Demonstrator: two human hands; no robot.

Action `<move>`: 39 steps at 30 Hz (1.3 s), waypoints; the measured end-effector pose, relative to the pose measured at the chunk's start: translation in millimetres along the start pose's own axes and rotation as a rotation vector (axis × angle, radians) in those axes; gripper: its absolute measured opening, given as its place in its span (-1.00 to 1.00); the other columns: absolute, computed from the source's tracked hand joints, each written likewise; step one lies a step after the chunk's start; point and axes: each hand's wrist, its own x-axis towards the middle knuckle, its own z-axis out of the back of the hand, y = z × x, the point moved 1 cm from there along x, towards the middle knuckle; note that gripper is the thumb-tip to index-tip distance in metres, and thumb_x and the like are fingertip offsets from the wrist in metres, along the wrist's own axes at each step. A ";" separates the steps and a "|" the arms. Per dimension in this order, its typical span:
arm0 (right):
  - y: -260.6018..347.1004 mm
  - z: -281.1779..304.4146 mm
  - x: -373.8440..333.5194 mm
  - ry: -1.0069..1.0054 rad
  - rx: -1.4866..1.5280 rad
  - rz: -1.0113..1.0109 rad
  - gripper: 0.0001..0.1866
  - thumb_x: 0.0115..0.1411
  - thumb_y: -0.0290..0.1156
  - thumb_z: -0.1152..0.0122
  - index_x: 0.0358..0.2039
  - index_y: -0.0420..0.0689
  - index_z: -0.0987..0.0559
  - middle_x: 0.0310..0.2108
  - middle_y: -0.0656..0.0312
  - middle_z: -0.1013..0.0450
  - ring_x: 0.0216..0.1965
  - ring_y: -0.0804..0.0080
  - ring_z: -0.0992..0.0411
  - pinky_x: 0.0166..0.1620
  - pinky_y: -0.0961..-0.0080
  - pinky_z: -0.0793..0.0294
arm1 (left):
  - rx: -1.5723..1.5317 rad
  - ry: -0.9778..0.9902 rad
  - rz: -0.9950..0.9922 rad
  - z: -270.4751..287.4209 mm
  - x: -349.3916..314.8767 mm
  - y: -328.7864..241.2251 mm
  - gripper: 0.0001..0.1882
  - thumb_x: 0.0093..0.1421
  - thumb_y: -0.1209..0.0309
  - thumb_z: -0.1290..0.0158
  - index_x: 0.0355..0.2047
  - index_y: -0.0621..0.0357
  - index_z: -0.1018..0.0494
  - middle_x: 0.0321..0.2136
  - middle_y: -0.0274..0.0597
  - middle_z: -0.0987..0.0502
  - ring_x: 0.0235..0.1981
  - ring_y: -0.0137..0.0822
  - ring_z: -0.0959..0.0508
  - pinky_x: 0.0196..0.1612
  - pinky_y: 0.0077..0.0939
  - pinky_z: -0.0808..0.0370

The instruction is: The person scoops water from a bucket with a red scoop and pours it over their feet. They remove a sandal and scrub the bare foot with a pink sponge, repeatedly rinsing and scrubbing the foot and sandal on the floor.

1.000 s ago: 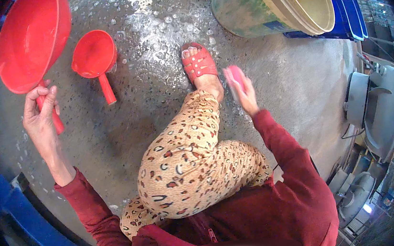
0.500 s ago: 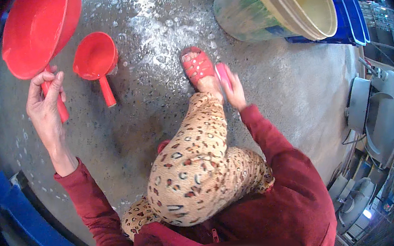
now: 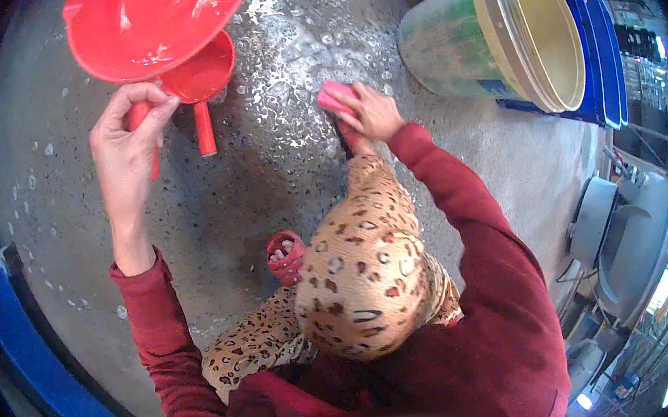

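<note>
My left hand [image 3: 128, 145] grips the handle of a large red plastic dipper [image 3: 156, 28], which is raised and tilted at the upper left. Partly behind its bowl, a smaller red dipper [image 3: 206, 128] lies on the wet floor with its handle toward me. In my right hand [image 3: 377, 114] is a pink sponge [image 3: 332, 95], held over the front of my forward foot. That foot's sandal is mostly hidden by the hand and sponge. My other foot, in a red sandal [image 3: 287, 258], is farther back.
Soapy water and foam [image 3: 286, 59] cover the concrete floor ahead. A stained green and cream bucket [image 3: 447, 46] stands at the upper right beside blue plastic bins [image 3: 603, 58]. Grey rounded equipment [image 3: 640, 250] sits along the right; a blue edge [image 3: 40, 353] runs down the left.
My right hand has moved the sponge from beside the forward foot to over its front. The large dipper is now tilted more and overlaps the small one. The view has shifted.
</note>
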 end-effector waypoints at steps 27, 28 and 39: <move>2.9 49.8 -36.9 0.378 0.036 0.179 -0.46 0.08 0.01 -0.13 0.12 0.27 -0.40 -0.07 0.08 -0.31 -0.20 0.04 -0.48 -0.26 0.16 -0.52 | 0.518 0.426 -0.314 -98.4 -6.6 70.1 -0.81 -0.01 0.58 0.06 -0.36 0.03 -0.35 -0.36 -0.17 -0.40 -0.31 -0.03 -0.49 -0.32 -0.19 -0.41; -3.5 33.3 -9.7 0.261 -0.026 0.295 -0.47 0.07 0.00 -0.14 0.10 0.29 -0.42 -0.05 0.08 -0.31 -0.23 0.04 -0.48 -0.28 0.16 -0.52 | 0.510 0.392 -0.362 -93.8 -5.1 72.3 -0.81 -0.04 0.60 0.07 -0.38 0.07 -0.34 -0.38 -0.14 -0.39 -0.34 -0.02 -0.47 -0.33 -0.16 -0.39; -17.1 133.4 83.5 0.622 -0.109 0.619 -0.35 -0.24 -0.15 -0.41 -0.01 0.24 -0.50 -0.24 0.18 -0.45 -0.21 0.12 -0.44 -0.11 0.22 -0.45 | 0.457 0.288 -0.429 -48.3 17.7 44.3 -0.93 -0.04 0.61 0.03 -0.51 0.19 -0.39 -0.50 -0.10 -0.44 -0.42 -0.09 -0.47 -0.36 -0.25 -0.34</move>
